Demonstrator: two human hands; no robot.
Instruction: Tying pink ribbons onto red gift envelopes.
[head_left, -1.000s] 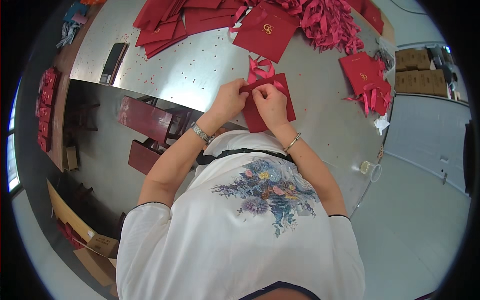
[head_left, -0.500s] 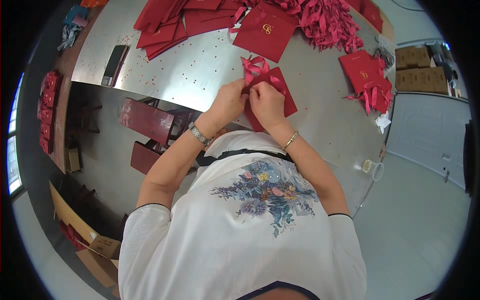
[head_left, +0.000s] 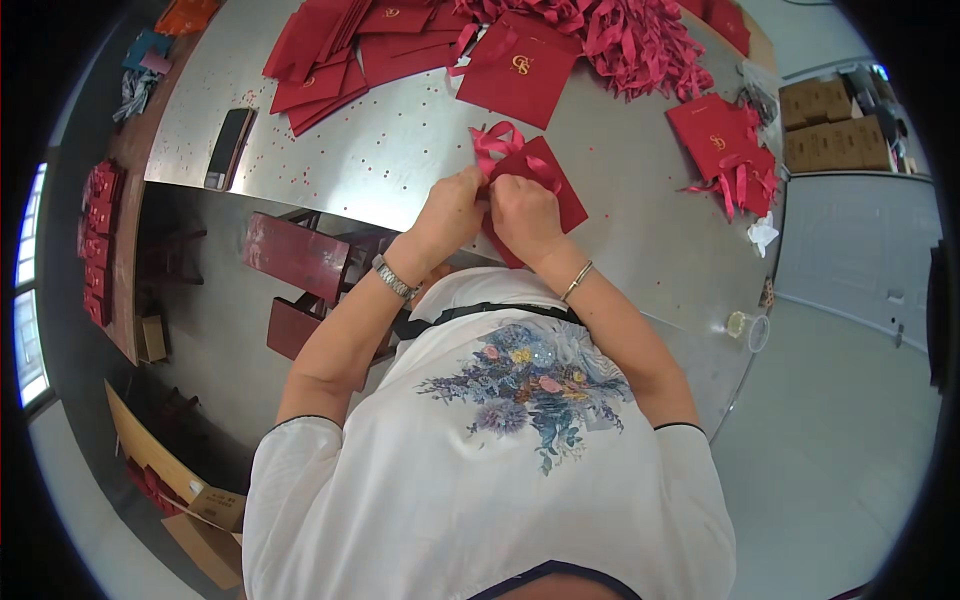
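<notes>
A flat red paper gift bag (head_left: 562,200) lies at the near edge of the metal table, in front of my body. A loop of pink ribbon (head_left: 497,140) rises from its far left side. My left hand (head_left: 452,212) is closed, its thumb and fingers pinching the bag's left edge. Right beside it, my right hand (head_left: 527,218) rests over the bag with its fingers curled in. The two sets of fingertips nearly meet where the ribbon joins the bag. What my right fingers pinch is hidden under the hand.
Red bags (head_left: 318,75) are stacked at the far left, beyond a phone (head_left: 230,148). One more bag (head_left: 520,72) and a heap of ribbons (head_left: 645,50) lie far ahead. Ribboned bags (head_left: 715,140) sit at right, near a clear plastic cup (head_left: 757,334). Small red dots speckle the metal table (head_left: 640,240).
Both hands stay together at the bag's left edge, and my right fingers have curled in slightly more. The whole view has shifted a little.
</notes>
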